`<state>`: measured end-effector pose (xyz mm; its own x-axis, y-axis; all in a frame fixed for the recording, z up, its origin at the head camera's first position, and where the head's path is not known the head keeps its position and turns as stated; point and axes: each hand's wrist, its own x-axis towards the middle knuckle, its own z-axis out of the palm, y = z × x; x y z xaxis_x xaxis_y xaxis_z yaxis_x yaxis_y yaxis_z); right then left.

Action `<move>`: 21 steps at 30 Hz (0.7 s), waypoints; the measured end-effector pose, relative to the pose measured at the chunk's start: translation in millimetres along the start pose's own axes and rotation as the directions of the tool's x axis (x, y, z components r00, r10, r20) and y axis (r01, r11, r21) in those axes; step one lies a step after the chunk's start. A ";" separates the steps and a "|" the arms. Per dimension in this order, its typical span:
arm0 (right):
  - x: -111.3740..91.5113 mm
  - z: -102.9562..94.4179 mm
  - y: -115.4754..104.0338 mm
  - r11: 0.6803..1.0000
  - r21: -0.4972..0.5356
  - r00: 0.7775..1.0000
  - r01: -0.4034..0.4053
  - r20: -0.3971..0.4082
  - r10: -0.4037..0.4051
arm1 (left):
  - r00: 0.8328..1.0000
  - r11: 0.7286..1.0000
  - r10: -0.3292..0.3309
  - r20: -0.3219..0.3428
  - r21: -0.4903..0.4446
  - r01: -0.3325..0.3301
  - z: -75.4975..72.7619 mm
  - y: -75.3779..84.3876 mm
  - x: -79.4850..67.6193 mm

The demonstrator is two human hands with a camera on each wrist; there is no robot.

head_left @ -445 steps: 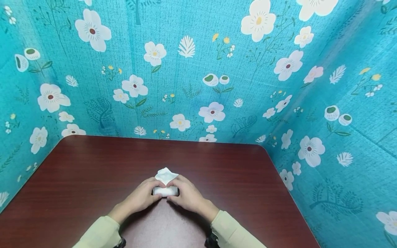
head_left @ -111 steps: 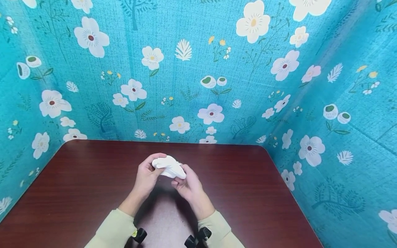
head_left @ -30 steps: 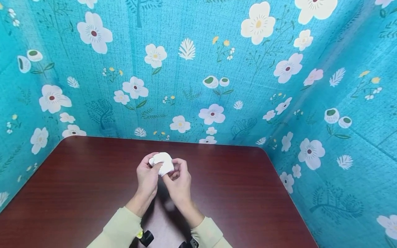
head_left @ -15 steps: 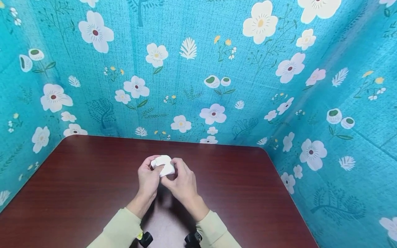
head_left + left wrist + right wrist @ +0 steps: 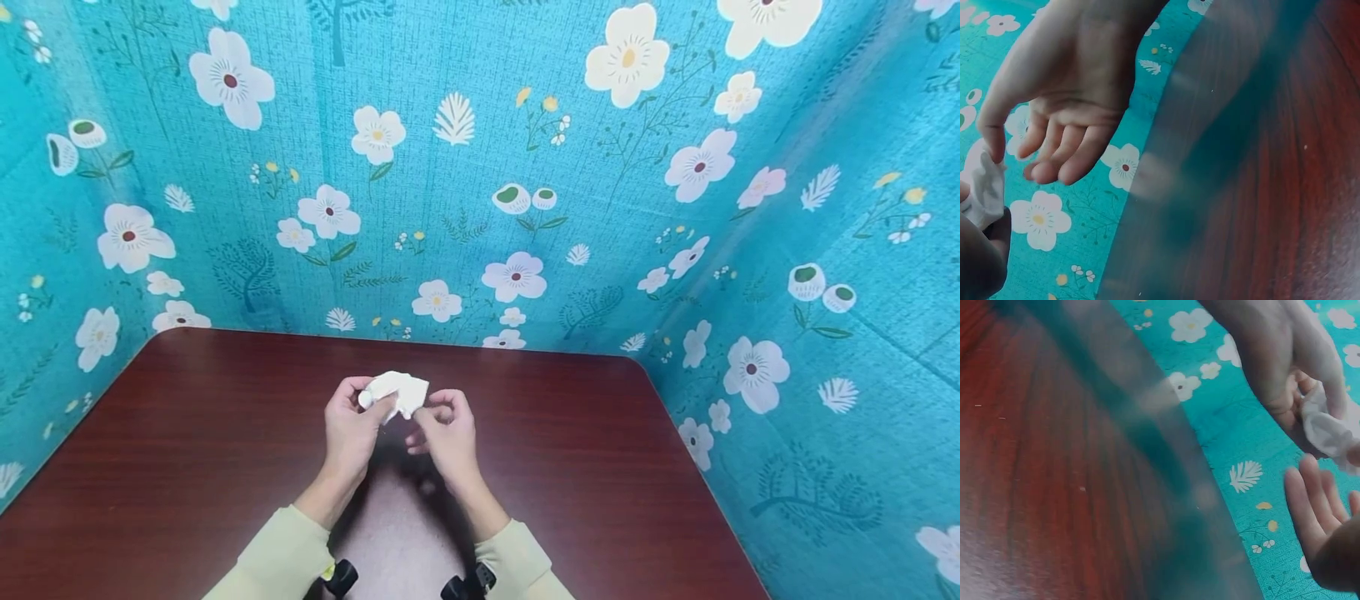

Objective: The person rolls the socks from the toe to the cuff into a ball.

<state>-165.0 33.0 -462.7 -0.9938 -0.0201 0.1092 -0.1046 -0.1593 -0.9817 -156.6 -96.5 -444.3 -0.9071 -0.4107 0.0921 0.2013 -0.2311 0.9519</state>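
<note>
A crumpled, soft white sheet, like tissue or thin cloth, is held just above the table. My left hand grips its left part, thumb pressed on top and fingers behind. At its right edge, my right hand pinches a corner between thumb and forefinger while the other fingers hang loosely. In the left wrist view, the right hand reaches down to the sheet. The right wrist view has the left hand around the sheet; part of it is hidden by the fingers.
The dark red-brown wooden table lies under both hands. A turquoise flowered curtain hangs behind the table and along its sides. Small black wrist cameras sit at the sleeve cuffs.
Earlier the white thing lay block-like on the table with both hands around it; now it is lifted and crumpled. Since half a second ago, the right fingers have loosened and its corner has spread rightward.
</note>
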 end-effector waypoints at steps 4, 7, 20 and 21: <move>-4.2 -0.5 1.9 0.967 -0.145 0.976 0.209 -0.034 -0.216 | 1.000 1.000 -0.018 -0.018 0.019 0.019 1.1 0.8 3.1; -6.8 1.6 1.8 0.877 -0.283 0.913 0.389 -0.010 -0.409 | 0.999 1.000 -0.021 -0.045 0.014 0.022 2.6 0.8 4.1; -13.5 6.7 -24.0 0.650 -0.362 0.717 0.668 0.077 -0.693 | 0.995 0.998 -0.065 -0.071 -0.027 0.063 4.8 5.9 3.9; -12.8 6.5 -23.3 0.653 -0.359 0.718 0.667 0.076 -0.691 | 0.995 0.997 -0.074 -0.068 -0.033 0.072 4.7 6.1 4.0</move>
<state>-149.6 30.5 -440.3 -0.6388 0.0206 0.7691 -0.7444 0.2364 -0.6245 -160.8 -95.5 -436.8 -0.8922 -0.4517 0.0012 0.1475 -0.2889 0.9459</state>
